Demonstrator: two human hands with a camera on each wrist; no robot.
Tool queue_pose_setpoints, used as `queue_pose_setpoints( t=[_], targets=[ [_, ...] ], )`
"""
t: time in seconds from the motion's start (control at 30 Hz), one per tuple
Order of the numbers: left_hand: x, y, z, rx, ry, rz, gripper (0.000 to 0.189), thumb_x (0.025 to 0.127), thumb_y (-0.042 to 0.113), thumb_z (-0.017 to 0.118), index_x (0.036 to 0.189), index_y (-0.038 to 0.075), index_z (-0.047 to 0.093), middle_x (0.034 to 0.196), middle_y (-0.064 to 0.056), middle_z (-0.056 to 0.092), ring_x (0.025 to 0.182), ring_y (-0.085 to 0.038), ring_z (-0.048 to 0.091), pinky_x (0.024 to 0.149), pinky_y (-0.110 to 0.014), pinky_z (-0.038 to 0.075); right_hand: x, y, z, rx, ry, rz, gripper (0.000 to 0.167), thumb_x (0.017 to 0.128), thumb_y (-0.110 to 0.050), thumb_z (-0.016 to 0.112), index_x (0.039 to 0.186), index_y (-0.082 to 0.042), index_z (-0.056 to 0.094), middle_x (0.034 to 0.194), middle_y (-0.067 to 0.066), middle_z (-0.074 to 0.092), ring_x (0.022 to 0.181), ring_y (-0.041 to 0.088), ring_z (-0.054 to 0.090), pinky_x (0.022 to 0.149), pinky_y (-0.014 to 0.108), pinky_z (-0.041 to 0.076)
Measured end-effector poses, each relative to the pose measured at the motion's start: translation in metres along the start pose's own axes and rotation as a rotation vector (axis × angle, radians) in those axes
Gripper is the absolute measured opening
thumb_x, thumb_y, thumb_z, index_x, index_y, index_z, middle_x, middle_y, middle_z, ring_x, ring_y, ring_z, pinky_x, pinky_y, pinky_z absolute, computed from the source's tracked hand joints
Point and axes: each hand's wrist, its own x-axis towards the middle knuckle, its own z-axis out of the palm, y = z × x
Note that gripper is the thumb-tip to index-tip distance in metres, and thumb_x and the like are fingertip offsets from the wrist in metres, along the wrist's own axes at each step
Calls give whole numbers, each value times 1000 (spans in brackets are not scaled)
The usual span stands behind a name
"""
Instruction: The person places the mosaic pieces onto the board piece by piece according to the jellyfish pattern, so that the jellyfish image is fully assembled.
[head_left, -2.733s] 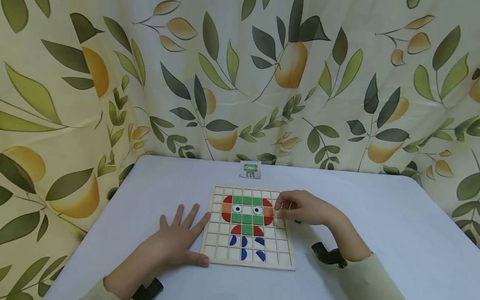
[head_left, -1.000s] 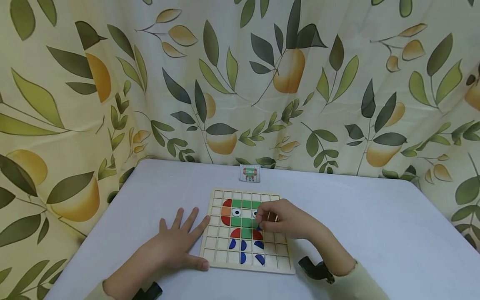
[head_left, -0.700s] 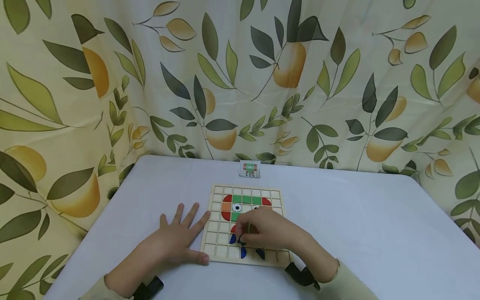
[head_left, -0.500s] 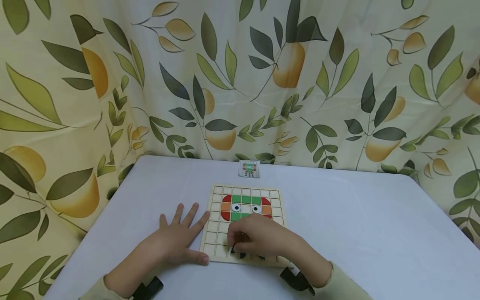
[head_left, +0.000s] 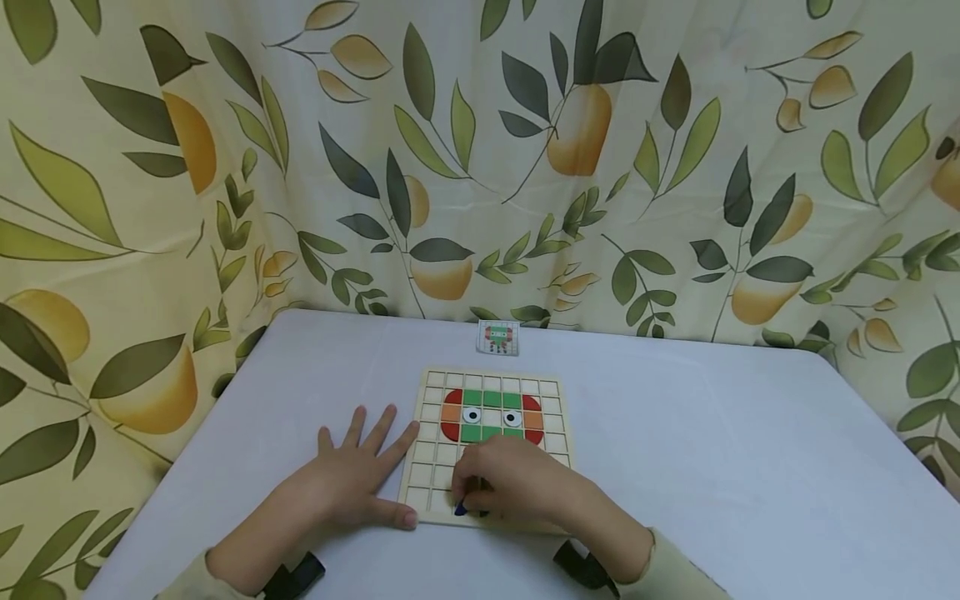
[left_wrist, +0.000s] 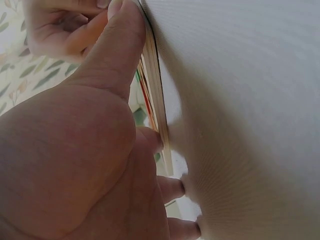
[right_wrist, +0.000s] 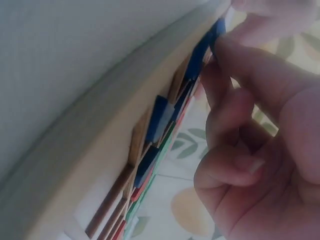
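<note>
A wooden grid board [head_left: 422, 475] lies on the table, with a red, green and orange figure with two eye tiles laid in its squares. My right hand [head_left: 510, 479] is over the board's lower part, pinching a small blue puzzle piece [head_left: 461, 507] between thumb and fingers at a bottom-row square. In the right wrist view, other blue pieces [right_wrist: 159, 117] sit in the grid beside that hand. The hand hides much of the figure's lower part in the head view. My left hand [head_left: 348, 483] lies spread on the left, thumb and index finger touching the board's edge.
A small picture card [head_left: 498, 337] showing a similar figure lies behind the board, near the back edge of the white-covered table [head_left: 712, 433]. A leaf-and-fruit patterned curtain [head_left: 480, 167] hangs behind. Dark wrist-camera mounts [head_left: 296, 575] show below both wrists.
My right hand has moved from the board's right side across and down to its bottom row, carrying the blue puzzle piece. The left hand has stayed in place.
</note>
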Motion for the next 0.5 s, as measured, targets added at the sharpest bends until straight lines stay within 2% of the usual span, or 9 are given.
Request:
queue_pose_setpoints(
  t=[0.17,0.3,0.4,0.5],
  targets=[
    [1,0,1,6,-14,2,116,65,85,65,159,31,23,168,-11,9,150,-52,2,101,-85,7,-3,1,-4,-18,15,14,13,90,-17,75,93,-30,75,84,-21,59,76,1,55,70,18,48],
    [1,0,0,2,-16,-11,117,64,84,66,159,31,24,168,-12,9,150,-52,1,100,-85,6,-11,10,-22,-6,71,34,11,92,-20,72,101,-26,76,85,-19,61,74,6,55,68,22,48],
    [-1,-1,-2,-7,-16,-13,117,64,83,67,159,31,24,168,-11,9,150,-52,1,100,-85,6,-26,26,-40,20,152,66,12,92,-20,72,104,-22,74,85,-16,61,73,8,55,65,24,49],
    [-3,-5,-6,-39,-17,-1,113,68,80,67,160,31,21,168,-10,10,150,-50,2,101,-84,7,-48,47,-55,29,228,135,13,92,-19,72,105,-20,72,84,-13,61,72,9,55,62,25,49]
  ],
)
